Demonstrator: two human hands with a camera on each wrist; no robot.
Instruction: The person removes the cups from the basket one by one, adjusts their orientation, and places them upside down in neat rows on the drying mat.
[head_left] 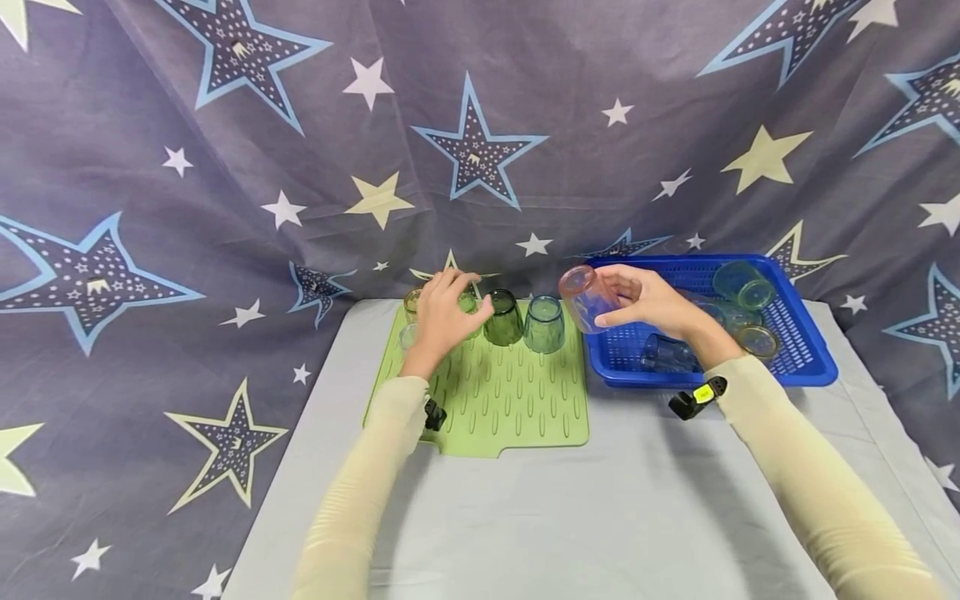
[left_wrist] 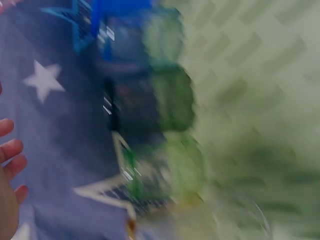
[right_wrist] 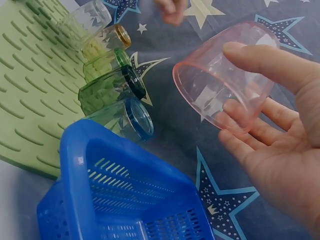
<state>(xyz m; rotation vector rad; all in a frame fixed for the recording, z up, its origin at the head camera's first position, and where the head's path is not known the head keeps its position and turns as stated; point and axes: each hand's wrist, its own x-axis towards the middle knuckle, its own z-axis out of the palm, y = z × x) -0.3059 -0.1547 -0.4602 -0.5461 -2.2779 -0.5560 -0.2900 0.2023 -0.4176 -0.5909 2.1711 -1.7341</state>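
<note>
My right hand (head_left: 648, 304) holds a pink clear glass (head_left: 576, 287) between thumb and fingers, tilted in the air by the basket's left end. In the right wrist view the pink glass (right_wrist: 200, 85) has its wide rim turned away from the palm. The left hand (head_left: 446, 315) hovers over the green drying mat (head_left: 517, 408), fingers spread and holding nothing. Along the mat's back edge stand a blue glass (head_left: 544, 329), a dark green glass (head_left: 502, 323), a light green glass (head_left: 468, 303) and an amber glass (head_left: 411, 302). A clear glass (head_left: 407, 337) stands before the amber one, partly hidden.
Right of the mat, a blue plastic basket (head_left: 611, 377) holds several glasses lying on their sides, including a green glass (head_left: 752, 292) and an amber-rimmed glass (head_left: 759, 340). A star-patterned cloth (head_left: 480, 233) hangs behind the white-covered table (head_left: 555, 525).
</note>
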